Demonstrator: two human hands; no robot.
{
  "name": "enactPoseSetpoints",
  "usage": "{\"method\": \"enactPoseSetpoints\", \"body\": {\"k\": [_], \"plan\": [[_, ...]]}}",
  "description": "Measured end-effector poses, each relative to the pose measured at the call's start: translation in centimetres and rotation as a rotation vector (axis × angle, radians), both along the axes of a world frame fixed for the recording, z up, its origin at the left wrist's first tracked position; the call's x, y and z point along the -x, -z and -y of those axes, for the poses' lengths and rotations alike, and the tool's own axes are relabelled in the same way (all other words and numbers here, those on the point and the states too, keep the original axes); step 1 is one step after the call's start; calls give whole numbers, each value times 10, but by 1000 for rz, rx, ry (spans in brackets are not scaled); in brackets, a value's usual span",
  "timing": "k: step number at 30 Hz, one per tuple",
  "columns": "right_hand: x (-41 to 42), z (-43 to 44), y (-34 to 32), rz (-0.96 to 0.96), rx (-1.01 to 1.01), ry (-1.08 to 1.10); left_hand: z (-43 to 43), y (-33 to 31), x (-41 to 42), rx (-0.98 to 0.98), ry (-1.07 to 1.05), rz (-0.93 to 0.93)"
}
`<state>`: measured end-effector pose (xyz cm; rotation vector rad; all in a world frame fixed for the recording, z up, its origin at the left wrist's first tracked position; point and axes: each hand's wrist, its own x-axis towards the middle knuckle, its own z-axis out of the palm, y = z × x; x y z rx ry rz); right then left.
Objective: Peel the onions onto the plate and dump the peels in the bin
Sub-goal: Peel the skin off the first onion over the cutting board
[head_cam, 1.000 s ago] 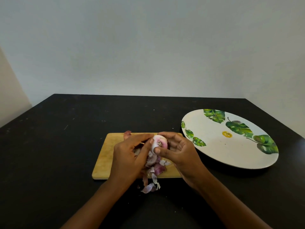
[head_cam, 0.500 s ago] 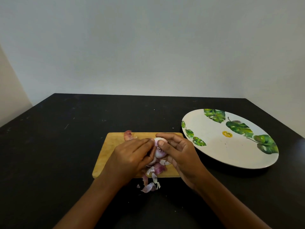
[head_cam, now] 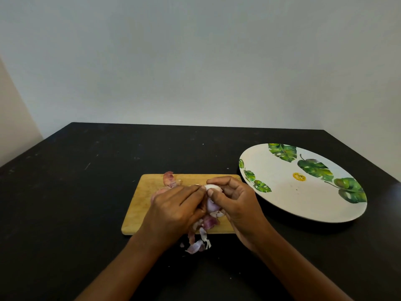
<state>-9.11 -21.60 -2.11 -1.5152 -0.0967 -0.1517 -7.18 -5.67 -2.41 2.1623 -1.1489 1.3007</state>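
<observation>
A black table stands against a pale, bare wall, with a wooden cutting board near its front edge. Both hands work over the board. The right hand holds the onion with thumb and fingers curled round it, just above the wood. The left hand presses in from the other side with its fingertips bunched at the onion's top. It seems to be pinching a strip of skin, though the fingers hide the exact hold.

The onion's top already shows white and smooth, while its lower half is purple, so I judge this one to be partly peeled. Loose peels lie under the hands and spill off the board's front edge onto the table. A reddish piece sits at the board's far edge, half hidden by the left hand. It could be another onion or only skin.

The plate, with its leaf pattern, lies to the right of the board and holds nothing. So no peeled onion has reached it. The bin is not in view. What remains, by my reading, is to finish this onion, set it on the plate, deal with any others, gather the peels and dump them.
</observation>
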Motion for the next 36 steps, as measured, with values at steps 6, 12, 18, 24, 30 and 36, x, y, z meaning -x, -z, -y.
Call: {"method": "enactPoseSetpoints", "body": {"k": [6,12,18,24,30,36], "plan": [[-1,0,-3,-40,-93,8,0,-2,-1,145,54,-190],[-2,3,-5,-62,-86,35,0,-4,0,337,199,-520],[2,3,-8,-19,-12,30,-2,-9,0,347,238,-589],[4,2,-10,24,29,20,-1,-5,-2,165,115,-384],[4,2,-7,46,45,4,-1,0,-4,24,44,-145],[2,1,-6,23,31,3,-5,-2,0,-52,28,-42]]}}
